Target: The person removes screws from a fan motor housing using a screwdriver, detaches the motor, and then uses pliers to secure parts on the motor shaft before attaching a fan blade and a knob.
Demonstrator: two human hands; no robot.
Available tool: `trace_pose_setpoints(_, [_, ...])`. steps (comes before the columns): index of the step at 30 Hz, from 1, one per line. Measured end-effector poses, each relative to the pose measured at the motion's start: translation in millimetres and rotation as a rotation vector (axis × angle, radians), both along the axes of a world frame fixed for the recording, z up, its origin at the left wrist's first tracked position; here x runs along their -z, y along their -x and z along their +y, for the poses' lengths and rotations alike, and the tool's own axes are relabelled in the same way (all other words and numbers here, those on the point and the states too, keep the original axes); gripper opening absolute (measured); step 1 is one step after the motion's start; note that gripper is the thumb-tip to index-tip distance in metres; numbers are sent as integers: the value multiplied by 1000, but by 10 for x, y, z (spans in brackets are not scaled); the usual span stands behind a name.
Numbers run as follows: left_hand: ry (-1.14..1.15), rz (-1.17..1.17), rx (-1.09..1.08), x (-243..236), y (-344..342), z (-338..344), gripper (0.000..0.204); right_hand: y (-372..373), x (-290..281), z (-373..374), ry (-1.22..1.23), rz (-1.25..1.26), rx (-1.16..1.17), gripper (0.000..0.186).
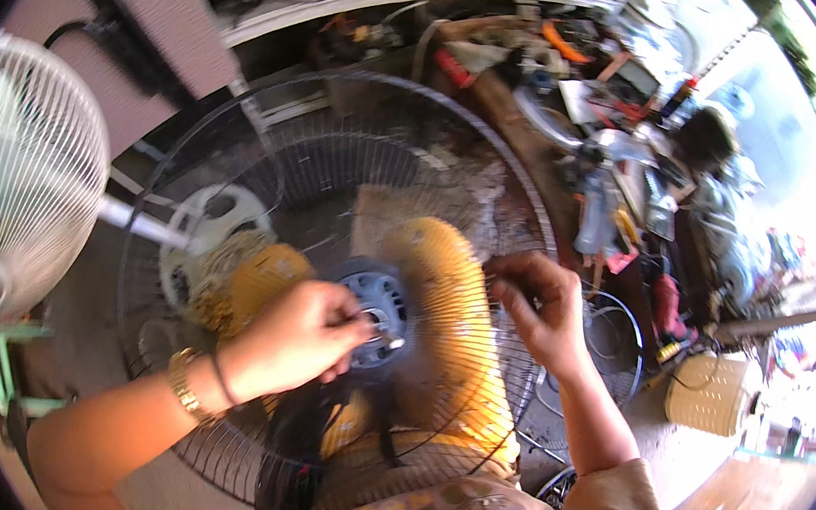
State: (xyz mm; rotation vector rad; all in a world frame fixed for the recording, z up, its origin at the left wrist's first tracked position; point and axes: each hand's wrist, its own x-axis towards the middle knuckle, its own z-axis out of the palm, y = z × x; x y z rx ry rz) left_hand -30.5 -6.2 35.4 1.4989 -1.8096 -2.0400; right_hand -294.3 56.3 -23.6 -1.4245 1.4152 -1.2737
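Observation:
A large round wire fan guard [400,81] lies across my lap, over my legs in yellow patterned trousers [467,312]. At its centre sits a blue-grey round hub [379,352] with slots and a short pale shaft [394,341]. My left hand [293,338], with a gold bracelet [182,380] on the wrist, is pinched beside the shaft; what its fingertips hold is hidden. On the guard's right side, my right hand [548,306] has its fingers curled at the wires just inside the rim. Slight blur softens its fingertips.
A white fan cage [45,173] stands at the left. Behind the guard lies a white round part with large holes [193,213]. Tools and loose parts crowd the bench [506,105] at the upper right. A cream perforated basket [715,391] sits at the right.

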Motion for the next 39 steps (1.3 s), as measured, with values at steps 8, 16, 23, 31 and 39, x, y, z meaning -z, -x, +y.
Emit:
trace_pose_setpoints(8, [-31,-13,-96,-67,59,38,12,1929,667,-14,114,939,735,25])
trace_pose_setpoints(16, [-55,-23,-157,-71,82,87,12,2710,1371,-259,-207,1172,424,44])
trace_pose_setpoints(23, [-56,-19,-181,-51,33,112,14,2773,1319,-412,-197,1163,394,41])
trace_pose_setpoints(31, [-79,-10,-187,-16,45,79,11,2744,1187,-303,-285,1500,452,33])
trace_pose_setpoints(39, [7,73,-198,83,28,121,8,2549,668,153,-508,1496,578,43])
